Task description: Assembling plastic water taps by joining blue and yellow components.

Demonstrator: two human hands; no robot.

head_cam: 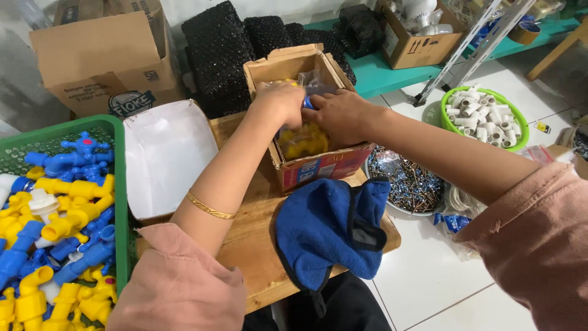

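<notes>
While both my hands work inside the small cardboard box [318, 162], its raised flaps screen my fingertips. My left hand [283, 101] curls over a blue piece [308, 102] at the box mouth; my right hand [340, 114] presses against it from 3 o'clock. Whether either hand has closed fully on the piece, I cannot tell. Yellow fittings in a clear bag [304, 141] lie under both hands.

A blue cloth [324, 233] lies at 6 o'clock of the box, draped over the edge of the wooden board [251, 239] that carries the box. An open white container [165, 159] sits at 9 o'clock on the same board.

The board rests above a white tiled floor [429, 288]. A teal shelf [380, 76] runs at 1 o'clock, with black mesh rolls [217, 55] at 11 o'clock.

A green crate [119, 184] at 9 o'clock holds blue and yellow plastic taps [61, 214]. A green bowl [520, 122] at 3 o'clock holds white pipe fittings [481, 113]. A round tray of screws [410, 184] sits just beside the box at 4 o'clock. A large cardboard box [104, 61] stands at 10 o'clock.
</notes>
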